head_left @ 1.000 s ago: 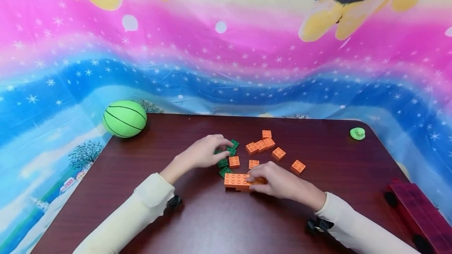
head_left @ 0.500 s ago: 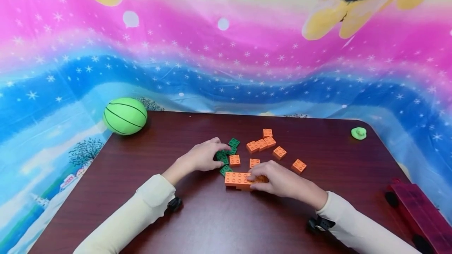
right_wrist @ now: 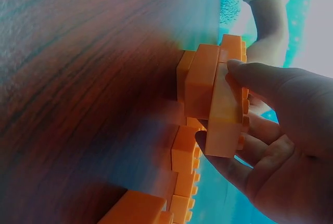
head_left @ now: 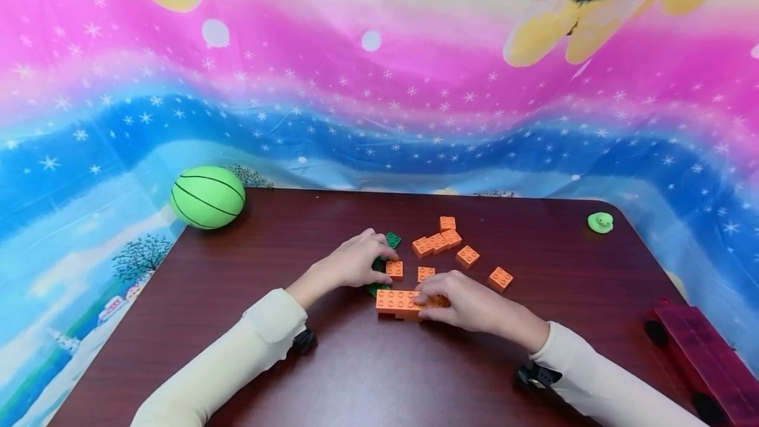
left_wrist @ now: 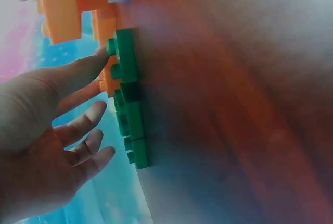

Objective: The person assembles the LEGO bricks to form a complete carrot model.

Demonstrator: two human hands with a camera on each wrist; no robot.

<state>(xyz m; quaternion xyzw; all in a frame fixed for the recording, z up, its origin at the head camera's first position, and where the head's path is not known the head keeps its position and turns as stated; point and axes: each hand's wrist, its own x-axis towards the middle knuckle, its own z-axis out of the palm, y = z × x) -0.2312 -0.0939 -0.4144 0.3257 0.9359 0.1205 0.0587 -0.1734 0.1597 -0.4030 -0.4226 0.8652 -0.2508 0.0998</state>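
Observation:
My left hand (head_left: 354, 260) has its thumb and index finger on the near and far sides of a square orange brick (head_left: 394, 270); the other fingers stay loosely bent. In the left wrist view, green bricks (left_wrist: 126, 54) stand in front of that orange brick and partly hide it. My right hand (head_left: 459, 302) grips the right end of a joined block of orange bricks (head_left: 396, 302), thumb at the near side. The right wrist view shows this orange block (right_wrist: 203, 81) as stacked bricks, tilted by the camera's angle. My left hand covers most of the green bricks (head_left: 393, 240).
Behind the right hand lie several loose orange bricks (head_left: 468, 256). A green ball (head_left: 208, 197) sits at the table's (head_left: 308, 216) far left corner, a small green duck (head_left: 601, 222) at the far right. A red toy vehicle (head_left: 702, 354) stands at the right edge.
My left hand has moved from over the green bricks to the right, onto the square orange brick. The right hand keeps its grip on the orange block at the same spot.

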